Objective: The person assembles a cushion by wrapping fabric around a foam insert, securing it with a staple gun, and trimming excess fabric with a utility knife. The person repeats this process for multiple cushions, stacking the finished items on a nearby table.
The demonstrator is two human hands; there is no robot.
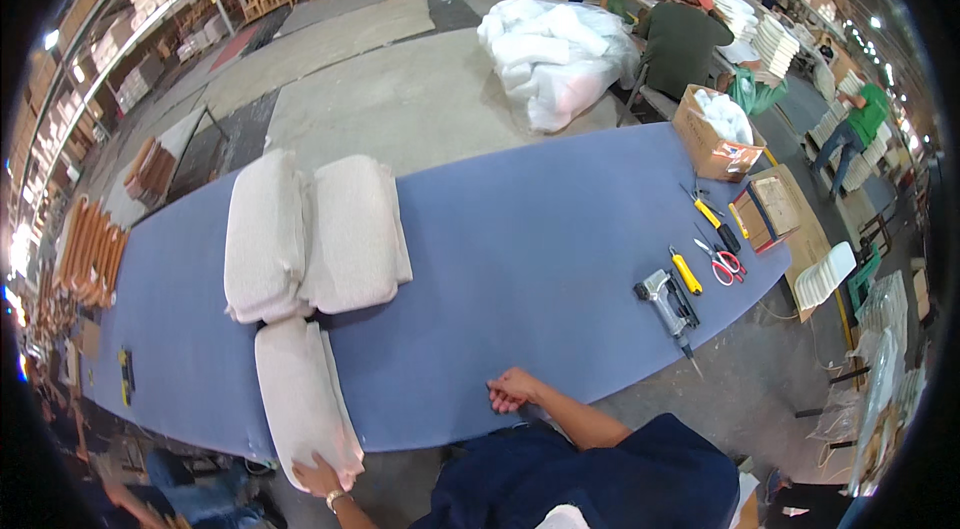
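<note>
My left hand lies on the near end of a stack of cream fabric cushions, its fingers spread over the top cloth. That stack juts past the table's near edge. Behind it stand two more stacks of cream cushions, a left one and a right one, side by side and touching. My right hand is closed above the table near its front edge, fingers curled in. Whether anything small is inside them I cannot make out.
On the blue-covered table, at right, lie a staple gun, a yellow-handled tool, red-handled scissors, pliers and cardboard boxes. A yellow-black cutter lies far left. People work beyond the table.
</note>
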